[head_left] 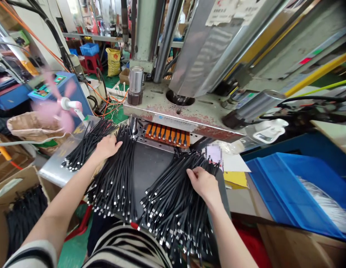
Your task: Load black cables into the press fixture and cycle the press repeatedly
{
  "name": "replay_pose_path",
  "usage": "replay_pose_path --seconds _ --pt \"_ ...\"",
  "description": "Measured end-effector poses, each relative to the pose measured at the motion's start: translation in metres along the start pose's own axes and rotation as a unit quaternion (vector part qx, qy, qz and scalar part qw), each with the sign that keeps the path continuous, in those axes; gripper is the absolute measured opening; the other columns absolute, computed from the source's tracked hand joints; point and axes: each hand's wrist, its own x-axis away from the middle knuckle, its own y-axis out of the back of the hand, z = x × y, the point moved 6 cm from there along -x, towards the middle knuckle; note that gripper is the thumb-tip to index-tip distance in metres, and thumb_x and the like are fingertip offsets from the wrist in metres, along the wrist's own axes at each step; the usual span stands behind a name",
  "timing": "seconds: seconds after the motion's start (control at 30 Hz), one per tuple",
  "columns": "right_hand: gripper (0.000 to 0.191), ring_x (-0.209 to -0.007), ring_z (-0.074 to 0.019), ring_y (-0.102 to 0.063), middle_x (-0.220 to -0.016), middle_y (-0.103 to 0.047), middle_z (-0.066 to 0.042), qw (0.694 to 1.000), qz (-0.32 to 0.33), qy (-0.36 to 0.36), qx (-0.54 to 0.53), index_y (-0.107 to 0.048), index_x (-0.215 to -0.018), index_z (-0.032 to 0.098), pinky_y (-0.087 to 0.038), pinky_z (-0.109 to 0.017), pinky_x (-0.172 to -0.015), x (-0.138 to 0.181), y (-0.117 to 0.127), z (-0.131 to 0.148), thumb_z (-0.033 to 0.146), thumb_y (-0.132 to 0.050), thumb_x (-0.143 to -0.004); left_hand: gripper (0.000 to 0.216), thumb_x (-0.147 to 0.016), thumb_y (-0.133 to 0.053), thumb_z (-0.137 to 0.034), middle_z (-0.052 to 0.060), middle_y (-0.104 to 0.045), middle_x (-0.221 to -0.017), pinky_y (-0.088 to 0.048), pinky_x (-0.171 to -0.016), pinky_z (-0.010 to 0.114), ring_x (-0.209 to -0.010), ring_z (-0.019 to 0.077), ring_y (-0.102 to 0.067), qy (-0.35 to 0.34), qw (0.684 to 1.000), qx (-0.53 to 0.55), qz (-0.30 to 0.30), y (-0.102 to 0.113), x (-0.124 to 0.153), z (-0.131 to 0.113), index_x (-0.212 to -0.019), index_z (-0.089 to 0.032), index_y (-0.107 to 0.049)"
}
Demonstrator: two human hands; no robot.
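Observation:
Two large bundles of black flat cables with small silvery connector ends lie in front of me, a left bundle (117, 178) and a right bundle (175, 201). My left hand (107, 146) is at the upper part of the left bundle, its fingers bent around cables and its thumb pointing right. Over the upper right bundle, my right hand (203, 180) is closed with curled fingers on cables; its fingertips are partly hidden. Beyond both hands, an orange mould (167, 135) sits in the press (184, 123), with several black cable ends lined up in it.
More black cables (83, 149) lie on the metal table at the left. A pink fan (61, 104) spins there. Blue bins (279, 186) stand at the right beside a yellow sheet (236, 179). A carton of cables (28, 212) is at lower left. Steel press columns (136, 80) rise ahead.

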Motion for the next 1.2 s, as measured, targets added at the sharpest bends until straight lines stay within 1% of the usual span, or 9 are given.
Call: replay_pose_path --seconds 0.1,0.2,0.3,0.4,0.53,0.63,0.73,0.97,1.2 --pt "0.033 -0.066 -0.0237 -0.067 -0.069 -0.07 -0.008 0.982 -0.045 -0.035 -0.178 -0.061 -0.073 0.021 -0.045 -0.031 -0.06 0.005 -0.004 -0.011 0.05 -0.05 -0.084 0.029 -0.089 -0.047 -0.037 0.01 -0.068 -0.084 -0.047 -0.075 0.032 -0.081 0.0239 -0.065 0.017 0.998 0.041 0.046 -0.012 -0.021 0.005 -0.085 -0.016 -0.066" --pt "0.04 -0.05 -0.0167 -0.057 -0.062 -0.066 -0.005 0.936 -0.09 -0.054 -0.336 -0.057 -0.076 0.02 -0.042 -0.027 -0.052 0.01 0.006 -0.016 0.059 -0.05 -0.083 0.029 -0.089 -0.045 -0.038 0.006 -0.066 -0.074 -0.044 -0.067 0.029 -0.072 0.0205 -0.062 0.012 0.997 0.073 0.019 -0.008 -0.02 0.015 -0.078 -0.018 -0.063" --pt "0.041 -0.042 -0.0117 -0.045 -0.058 -0.061 0.001 0.904 -0.126 -0.038 -0.406 -0.057 -0.093 0.018 -0.036 -0.024 -0.044 0.015 0.03 -0.001 0.057 -0.051 -0.086 0.025 -0.088 -0.047 -0.038 0.003 -0.064 -0.074 -0.042 -0.068 0.028 -0.07 0.0177 -0.059 0.002 0.994 0.103 -0.026 0.004 -0.011 0.02 -0.083 -0.018 -0.062" --pt "0.04 -0.043 -0.0119 -0.048 -0.056 -0.06 0.002 0.909 -0.056 0.058 -0.408 -0.062 -0.104 0.016 -0.037 -0.023 -0.045 0.023 0.056 0.046 0.051 -0.052 -0.089 0.023 -0.087 -0.049 -0.037 0.001 -0.061 -0.072 -0.041 -0.065 0.025 -0.065 0.0139 -0.055 -0.041 0.982 0.172 -0.068 0.026 -0.002 0.006 -0.09 -0.017 -0.06" --pt "0.025 -0.055 -0.0129 -0.06 -0.061 -0.064 0.001 0.902 0.061 0.235 -0.357 -0.067 -0.096 0.018 -0.043 -0.023 -0.055 0.048 0.084 0.12 0.037 -0.05 -0.094 0.023 -0.088 -0.054 -0.035 -0.002 -0.06 -0.07 -0.04 -0.059 0.02 -0.06 0.0095 -0.053 -0.182 0.919 0.342 -0.072 0.074 0.022 -0.048 -0.098 -0.016 -0.061" --pt "0.02 -0.06 -0.0109 -0.063 -0.07 -0.067 0.001 0.876 0.03 0.313 -0.365 -0.066 -0.102 0.019 -0.046 -0.021 -0.06 0.06 0.103 0.152 0.028 -0.049 -0.096 0.019 -0.091 -0.056 -0.03 -0.003 -0.061 -0.072 -0.041 -0.057 0.017 -0.061 0.0074 -0.053 -0.263 0.886 0.379 -0.057 0.111 0.047 -0.09 -0.102 -0.016 -0.062" --pt "0.02 -0.061 -0.0098 -0.063 -0.074 -0.068 0.001 0.85 -0.028 0.352 -0.392 -0.064 -0.108 0.019 -0.048 -0.02 -0.063 0.062 0.115 0.166 0.024 -0.047 -0.097 0.016 -0.093 -0.055 -0.025 -0.002 -0.063 -0.077 -0.043 -0.059 0.016 -0.064 0.0065 -0.055 -0.316 0.86 0.399 -0.043 0.136 0.064 -0.118 -0.104 -0.018 -0.063" --pt "0.018 -0.061 -0.01 -0.062 -0.072 -0.067 0.002 0.82 -0.079 0.375 -0.424 -0.064 -0.104 0.02 -0.048 -0.021 -0.063 0.054 0.121 0.177 0.021 -0.048 -0.096 0.017 -0.093 -0.055 -0.026 0.001 -0.066 -0.079 -0.047 -0.054 0.016 -0.06 0.0068 -0.059 -0.341 0.83 0.441 0.015 0.147 0.06 -0.145 -0.099 -0.016 -0.067" --pt "0.015 -0.057 -0.0102 -0.054 -0.065 -0.06 0.003 0.81 -0.075 0.375 -0.445 -0.059 -0.086 0.02 -0.042 -0.022 -0.061 0.048 0.111 0.184 0.025 -0.049 -0.096 0.017 -0.08 -0.067 -0.028 -0.004 -0.055 -0.053 -0.045 -0.041 0.016 -0.042 0.0073 -0.054 -0.274 0.797 0.536 0.057 0.138 0.049 -0.158 -0.075 -0.014 -0.06"
